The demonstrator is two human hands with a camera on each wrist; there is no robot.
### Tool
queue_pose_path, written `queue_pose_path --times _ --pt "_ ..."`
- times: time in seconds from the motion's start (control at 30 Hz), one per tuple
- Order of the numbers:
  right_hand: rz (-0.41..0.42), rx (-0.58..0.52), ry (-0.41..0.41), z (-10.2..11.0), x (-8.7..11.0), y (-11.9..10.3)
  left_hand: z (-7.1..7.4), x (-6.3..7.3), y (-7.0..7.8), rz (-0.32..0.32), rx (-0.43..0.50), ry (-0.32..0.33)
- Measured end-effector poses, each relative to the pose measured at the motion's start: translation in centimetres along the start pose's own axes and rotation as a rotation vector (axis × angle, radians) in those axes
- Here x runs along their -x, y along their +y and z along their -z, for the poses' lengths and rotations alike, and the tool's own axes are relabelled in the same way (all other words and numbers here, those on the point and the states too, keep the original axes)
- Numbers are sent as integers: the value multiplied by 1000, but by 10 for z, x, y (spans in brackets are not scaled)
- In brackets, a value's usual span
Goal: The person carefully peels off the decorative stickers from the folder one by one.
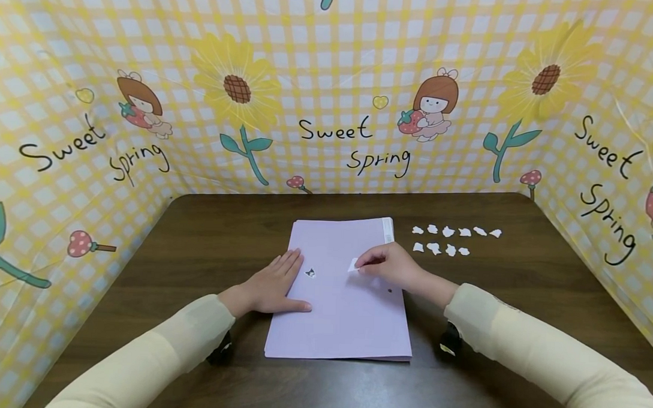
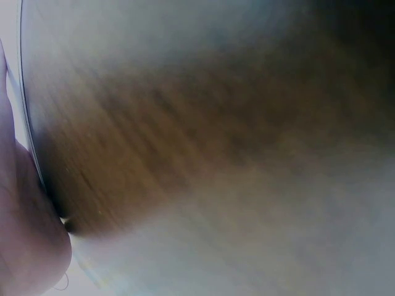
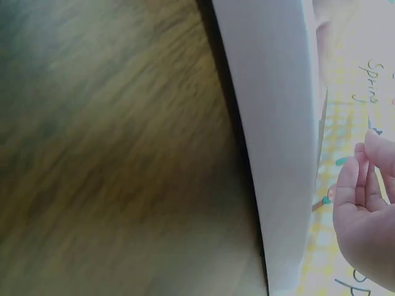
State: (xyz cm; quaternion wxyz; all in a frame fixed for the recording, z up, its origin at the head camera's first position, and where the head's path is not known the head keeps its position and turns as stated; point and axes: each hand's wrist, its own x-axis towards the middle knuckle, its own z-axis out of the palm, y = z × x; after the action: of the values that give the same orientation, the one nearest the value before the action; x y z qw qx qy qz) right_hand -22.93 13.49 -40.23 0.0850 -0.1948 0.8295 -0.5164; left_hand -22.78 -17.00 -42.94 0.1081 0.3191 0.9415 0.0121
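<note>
A thick lavender paper stack or folder [image 1: 344, 324] lies on the dark wooden table. My left hand [image 1: 272, 285] rests flat on its left edge, fingers straight and thumb spread across the surface. Over the right half, my right hand [image 1: 391, 265] pinches a small white sticker-like piece [image 1: 353, 265] between thumb and fingers; the hand [image 3: 367, 203] also shows at the right of the right wrist view. A small black-and-white character sticker [image 1: 310, 273] sits on the lavender surface near the left fingers. Close to the right edge is a tiny dark spot [image 1: 390, 291].
Several small white cut-out pieces [image 1: 448, 231] lie in two rows on the table, right of the lavender stack. A white labelled strip [image 1: 388, 230] shows at the stack's top right corner. Yellow checked cloth [image 1: 331, 66] surrounds the table's back and sides.
</note>
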Motion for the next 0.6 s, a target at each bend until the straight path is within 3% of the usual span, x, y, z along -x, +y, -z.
queue_pose_path --times 0.6 --pt "-76 -38 48 24 11 9 3 1 0 -10 12 3"
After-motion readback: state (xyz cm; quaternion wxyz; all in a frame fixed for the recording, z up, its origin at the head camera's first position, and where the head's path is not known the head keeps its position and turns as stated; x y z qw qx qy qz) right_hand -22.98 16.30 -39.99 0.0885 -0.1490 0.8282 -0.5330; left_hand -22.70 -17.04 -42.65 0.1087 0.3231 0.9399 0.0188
